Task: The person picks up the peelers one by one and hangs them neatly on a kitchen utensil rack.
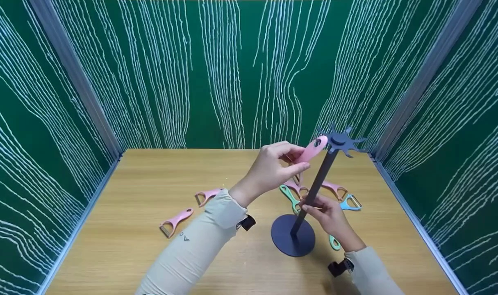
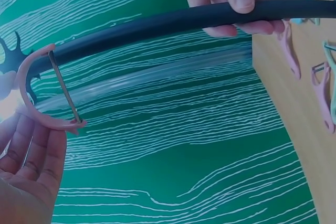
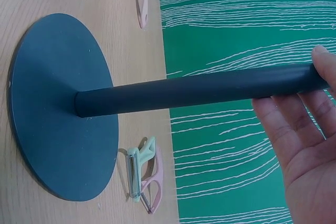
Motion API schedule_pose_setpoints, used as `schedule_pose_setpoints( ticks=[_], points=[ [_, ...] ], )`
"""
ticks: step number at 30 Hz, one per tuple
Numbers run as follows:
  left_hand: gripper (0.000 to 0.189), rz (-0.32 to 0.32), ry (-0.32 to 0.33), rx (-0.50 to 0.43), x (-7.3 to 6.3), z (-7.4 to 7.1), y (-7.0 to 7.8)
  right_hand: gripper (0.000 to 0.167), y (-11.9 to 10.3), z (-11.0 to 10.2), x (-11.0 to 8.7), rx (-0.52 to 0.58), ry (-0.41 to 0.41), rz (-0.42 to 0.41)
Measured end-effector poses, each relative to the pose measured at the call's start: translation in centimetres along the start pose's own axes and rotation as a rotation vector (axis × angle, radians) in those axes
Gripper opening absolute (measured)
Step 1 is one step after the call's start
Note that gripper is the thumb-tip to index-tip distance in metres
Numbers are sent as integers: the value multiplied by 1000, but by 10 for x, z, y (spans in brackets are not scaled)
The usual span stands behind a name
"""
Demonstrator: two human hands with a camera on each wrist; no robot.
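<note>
My left hand (image 1: 273,166) pinches a pink Y-shaped peeler (image 1: 310,152), its holed handle end pointing up at the hooks of a dark stand. In the left wrist view, the peeler's curved head (image 2: 51,123) and metal blade face back along the pole (image 2: 152,26). Around the lower part of the pole, the fingers and thumb of my right hand (image 1: 330,213) hold the stand. At its top is a star-like ring of hooks (image 1: 342,141) with nothing hanging from it; its round base (image 1: 282,239) is on the wooden table.
Two pink peelers lie left of the stand, one nearer (image 1: 176,221) and one partly behind my left sleeve (image 1: 207,196). Behind the pole are a green peeler (image 1: 289,196) and pink ones (image 1: 334,187). A blue peeler (image 1: 350,203) and a green handle (image 1: 334,242) lie right. Green walls surround the table.
</note>
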State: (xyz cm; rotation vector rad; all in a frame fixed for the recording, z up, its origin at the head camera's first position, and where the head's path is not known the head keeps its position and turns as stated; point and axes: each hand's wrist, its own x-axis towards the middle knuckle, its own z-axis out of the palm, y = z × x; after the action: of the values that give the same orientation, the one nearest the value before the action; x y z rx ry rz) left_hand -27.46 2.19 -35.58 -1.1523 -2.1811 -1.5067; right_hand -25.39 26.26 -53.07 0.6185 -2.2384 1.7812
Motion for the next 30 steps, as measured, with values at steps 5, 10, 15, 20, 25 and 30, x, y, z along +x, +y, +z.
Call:
schedule_pose_setpoints(
  ticks=[5, 10, 15, 20, 25, 30],
  points=[
    [28, -5, -8, -17, 0, 1, -4, 17, -1, 1, 0, -9, 14, 16],
    [29, -14, -14, -13, -1, 1, -5, 18, 0, 2, 0, -5, 10, 16],
    [34, -26, -22, 15, -5, 1, -8, 19, -1, 3, 0, 11, 21, 6],
    [39, -60, -22, 26, -10, -4, -13, 19, -2, 4, 0, 29, 36, -10],
    [39, -86, -11, 35, -19, -12, -21, 18, -1, 3, 0, 16, 31, -17],
    [38, -105, 7, 44, -29, -22, -32, 19, 0, 2, 0, -4, 28, 1]
  ],
)
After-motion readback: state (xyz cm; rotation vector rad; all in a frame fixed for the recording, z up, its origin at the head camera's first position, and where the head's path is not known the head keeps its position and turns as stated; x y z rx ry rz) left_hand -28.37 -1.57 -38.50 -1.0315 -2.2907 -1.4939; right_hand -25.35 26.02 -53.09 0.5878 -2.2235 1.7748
